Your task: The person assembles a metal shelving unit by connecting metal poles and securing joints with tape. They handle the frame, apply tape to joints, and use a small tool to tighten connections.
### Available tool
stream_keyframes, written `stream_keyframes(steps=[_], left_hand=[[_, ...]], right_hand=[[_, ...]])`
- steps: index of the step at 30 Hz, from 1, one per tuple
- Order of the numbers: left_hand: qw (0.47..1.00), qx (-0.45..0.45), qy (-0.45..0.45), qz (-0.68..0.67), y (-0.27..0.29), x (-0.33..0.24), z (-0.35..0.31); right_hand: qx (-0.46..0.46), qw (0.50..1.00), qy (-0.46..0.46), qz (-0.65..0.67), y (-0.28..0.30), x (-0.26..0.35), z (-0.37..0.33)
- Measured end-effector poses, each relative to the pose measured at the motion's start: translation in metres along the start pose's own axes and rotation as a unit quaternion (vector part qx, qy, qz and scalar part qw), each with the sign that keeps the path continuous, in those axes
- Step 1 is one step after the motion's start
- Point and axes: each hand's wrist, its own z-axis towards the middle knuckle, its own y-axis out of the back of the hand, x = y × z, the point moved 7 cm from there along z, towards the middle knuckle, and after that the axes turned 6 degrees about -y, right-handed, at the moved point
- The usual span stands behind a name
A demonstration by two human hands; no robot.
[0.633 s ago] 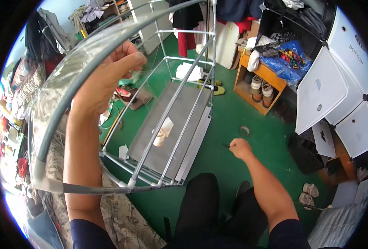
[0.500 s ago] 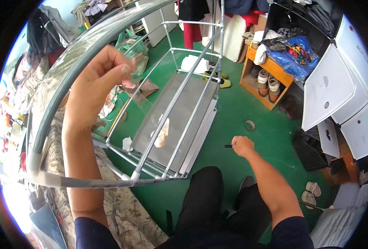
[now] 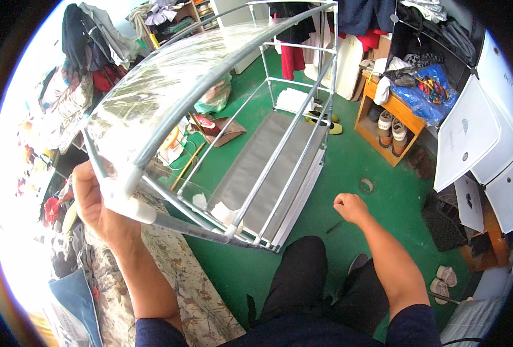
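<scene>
My left hand (image 3: 97,208) is closed with curled fingers at the near left corner of a grey tube frame (image 3: 250,199). The corner's white plastic joint (image 3: 132,205) covers part of the hand, so the exact grip is partly hidden. A clear plastic sheet (image 3: 169,69) stretches over the curved top of this frame. Grey fabric (image 3: 268,156) forms a panel low inside the frame. My right hand (image 3: 352,208) is held over the floor with its fingers folded in and nothing visible in them. Just below it is a thin dark strip (image 3: 334,227), slightly blurred.
A camouflage-patterned cover (image 3: 181,289) lies at the lower left. Right of the frame are a tape roll (image 3: 365,185) on the green floor, a wooden shelf (image 3: 383,144) with shoes, and a white panel cabinet (image 3: 470,133) with an open door. A dustpan (image 3: 224,130) lies beyond the frame.
My left hand has moved down and left to the frame's corner. That corner now appears higher and farther right. The dark strip is now apart from my right hand, below it.
</scene>
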Motion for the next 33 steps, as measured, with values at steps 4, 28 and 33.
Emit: stream_keyframes(steps=[4,28,33], left_hand=[[0.994,0.030,-0.102,0.011,0.026,-0.034,0.011],[0.780,-0.099,-0.001,-0.618,0.255,-0.087,0.025],[0.786,-0.103,0.006,-0.609,0.282,-0.083,0.025]], right_hand=[[-0.023,0.982,0.135,0.131,0.042,0.088,-0.031],[-0.278,0.885,0.330,0.173,0.119,0.295,-0.157],[-0.286,0.897,0.289,0.174,0.144,0.269,-0.132]])
